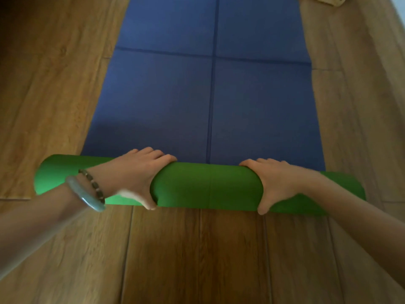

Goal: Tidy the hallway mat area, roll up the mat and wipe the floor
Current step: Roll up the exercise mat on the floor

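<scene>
A mat lies lengthwise on the wooden floor, blue on its upper face [210, 88] and green underneath. Its near end is rolled into a thick green roll [206, 185] lying across the view. My left hand [135, 174] grips the roll left of centre, fingers curled over the top and thumb on the near side. My right hand [278, 183] grips it right of centre in the same way. The flat blue part stretches away from the roll toward the top of the view, with fold creases crossing it.
Brown wooden floorboards [197, 255] run on both sides of the mat and in front of the roll. A yellowish cloth [326, 0] lies on the floor at the far right, by the top edge. Two bracelets [92, 191] sit on my left wrist.
</scene>
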Available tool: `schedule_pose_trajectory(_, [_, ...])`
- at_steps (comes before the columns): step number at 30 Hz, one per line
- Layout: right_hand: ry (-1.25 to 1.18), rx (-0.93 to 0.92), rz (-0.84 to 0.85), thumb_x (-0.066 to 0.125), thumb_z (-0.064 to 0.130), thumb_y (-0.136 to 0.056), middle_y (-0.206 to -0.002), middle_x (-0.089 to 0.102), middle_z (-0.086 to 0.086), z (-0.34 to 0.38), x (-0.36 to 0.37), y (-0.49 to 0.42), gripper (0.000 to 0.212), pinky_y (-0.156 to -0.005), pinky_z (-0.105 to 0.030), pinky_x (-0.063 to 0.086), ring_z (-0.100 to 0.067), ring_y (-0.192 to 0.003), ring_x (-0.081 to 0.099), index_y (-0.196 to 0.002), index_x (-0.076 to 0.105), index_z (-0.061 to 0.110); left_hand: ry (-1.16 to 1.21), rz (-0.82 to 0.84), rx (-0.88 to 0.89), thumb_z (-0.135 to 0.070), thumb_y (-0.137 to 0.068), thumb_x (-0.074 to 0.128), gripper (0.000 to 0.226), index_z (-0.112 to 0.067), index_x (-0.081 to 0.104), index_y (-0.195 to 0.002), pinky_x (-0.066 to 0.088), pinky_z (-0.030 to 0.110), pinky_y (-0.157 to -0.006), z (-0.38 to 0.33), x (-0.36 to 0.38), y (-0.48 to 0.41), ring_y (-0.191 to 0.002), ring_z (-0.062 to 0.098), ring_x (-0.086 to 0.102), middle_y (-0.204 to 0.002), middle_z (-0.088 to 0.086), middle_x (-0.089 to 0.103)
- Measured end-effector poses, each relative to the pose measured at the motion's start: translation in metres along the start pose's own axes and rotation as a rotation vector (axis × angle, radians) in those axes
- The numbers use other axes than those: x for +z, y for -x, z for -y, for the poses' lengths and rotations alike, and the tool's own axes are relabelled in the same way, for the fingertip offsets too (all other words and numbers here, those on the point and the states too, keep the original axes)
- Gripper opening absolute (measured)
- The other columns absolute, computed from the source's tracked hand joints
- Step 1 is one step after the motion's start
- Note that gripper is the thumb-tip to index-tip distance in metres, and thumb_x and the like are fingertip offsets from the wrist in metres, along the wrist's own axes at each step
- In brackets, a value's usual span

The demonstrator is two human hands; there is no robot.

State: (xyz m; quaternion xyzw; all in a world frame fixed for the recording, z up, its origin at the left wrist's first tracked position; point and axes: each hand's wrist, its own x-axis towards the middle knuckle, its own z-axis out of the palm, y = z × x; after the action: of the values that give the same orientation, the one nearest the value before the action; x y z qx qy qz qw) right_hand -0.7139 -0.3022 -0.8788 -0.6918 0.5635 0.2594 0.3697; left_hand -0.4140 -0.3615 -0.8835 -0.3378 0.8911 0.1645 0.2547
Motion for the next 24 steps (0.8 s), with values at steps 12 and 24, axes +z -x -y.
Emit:
schedule_pose_trajectory(12, [-0.306,0.074,0.301,0.085,0.028,-0.062,-0.132,0.040,0.009,-0.015,-0.043,-0.021,0.106,-0.090,-0.033,0.047,-0.014,-0.115,0.045,-0.143,0.018,0.039,-0.144,-0.419,-0.025,-0.068,-0.039,0.076,0.118,-0.011,0.036,-0.134,0.047,0.042,-0.085,-0.008,0.027,-0.005,-0.100,0.031,0.061,-0.118,0.011,0.061])
schedule_pose_trajectory(24, [0.300,0.075,-0.667,0.086,0.050,-0.036,-0.124,0.055,-0.019,0.000,0.028,-0.011,0.126,-0.094,-0.062,0.040,-0.037,-0.113,0.054,-0.143,0.027,0.017,0.159,-0.005,-0.041,-0.059,-0.048,0.080,0.100,-0.038,0.028,-0.130,0.040,0.032,-0.077,0.019,-0.028,-0.040,-0.104,0.013,0.050,-0.116,-0.015,0.050])
